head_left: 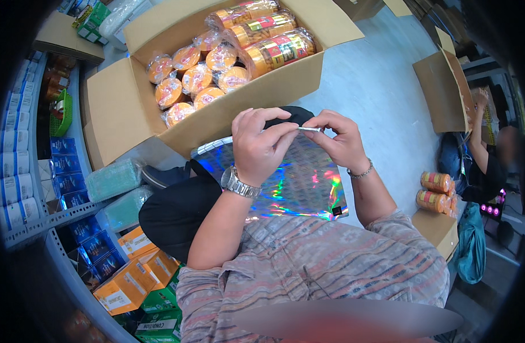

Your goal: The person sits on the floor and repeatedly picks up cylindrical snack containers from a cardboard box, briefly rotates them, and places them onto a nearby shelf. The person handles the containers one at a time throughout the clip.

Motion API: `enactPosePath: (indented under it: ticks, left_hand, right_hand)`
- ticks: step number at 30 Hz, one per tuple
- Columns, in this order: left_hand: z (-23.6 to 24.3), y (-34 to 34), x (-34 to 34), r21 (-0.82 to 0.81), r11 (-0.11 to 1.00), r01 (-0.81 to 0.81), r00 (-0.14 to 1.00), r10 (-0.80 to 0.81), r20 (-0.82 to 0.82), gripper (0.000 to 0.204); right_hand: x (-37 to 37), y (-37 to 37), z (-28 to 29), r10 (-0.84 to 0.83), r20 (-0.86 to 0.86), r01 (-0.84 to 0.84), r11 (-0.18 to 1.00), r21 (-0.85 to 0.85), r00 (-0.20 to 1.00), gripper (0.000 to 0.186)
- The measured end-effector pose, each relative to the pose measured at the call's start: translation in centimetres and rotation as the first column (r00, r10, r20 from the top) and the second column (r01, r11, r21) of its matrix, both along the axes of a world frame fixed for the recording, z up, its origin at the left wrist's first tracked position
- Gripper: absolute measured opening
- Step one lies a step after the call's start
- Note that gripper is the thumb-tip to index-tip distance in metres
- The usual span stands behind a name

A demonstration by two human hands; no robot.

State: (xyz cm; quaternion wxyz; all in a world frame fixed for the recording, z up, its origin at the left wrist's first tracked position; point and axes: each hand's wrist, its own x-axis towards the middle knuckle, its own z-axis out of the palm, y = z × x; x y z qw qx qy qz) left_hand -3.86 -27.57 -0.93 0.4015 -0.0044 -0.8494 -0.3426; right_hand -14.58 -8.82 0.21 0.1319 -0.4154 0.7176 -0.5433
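Above my lap, my left hand [261, 137] and my right hand [338, 137] meet with fingertips pinched. Between them is a small, thin whitish strip [309, 129], gripped at both ends; its exact kind cannot be made out. A shiny holographic sheet [308, 171] with rows of small marks lies across my lap below the hands, reflecting rainbow colours. Just beyond the hands stands an open cardboard box [262, 94]. Inside it are several plastic-wrapped jars [198, 79] with orange lids, some upright, others lying on their sides at the right.
At left stands a metal shelf [30, 228] with white rolls and blue boxes. Orange boxes [125, 288] and green-wrapped packs [115, 180] sit beside it. On the right, wrapped jars [435, 191] rest on a carton, near another open box [442, 86] and a co-worker's arm [477, 137].
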Motion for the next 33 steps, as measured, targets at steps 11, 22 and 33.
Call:
enactPosePath:
  ticks: [11, 22, 33]
  left_hand:
    - [0.0, 0.0, -0.4, -0.008, 0.999, 0.043, 0.998, -0.043, 0.035, 0.016]
    - [-0.8, 0.5, -0.6, -0.066, 0.998, -0.005, 0.999, 0.003, -0.045, 0.014]
    - [-0.8, 0.7, -1.1, -0.017, 0.999, 0.036, 0.999, -0.036, 0.031, 0.011]
  right_hand:
    - [-0.1, 0.4, -0.3, -0.011, 0.004, 0.011, 1.0, 0.003, 1.0, 0.019]
    - [0.0, 0.5, 0.0, -0.061, 0.079, 0.061, 0.998, -0.006, 0.995, 0.017]
    - [-0.7, 0.2, -0.5, -0.226, 0.177, 0.219, 0.974, 0.056, 0.958, 0.019]
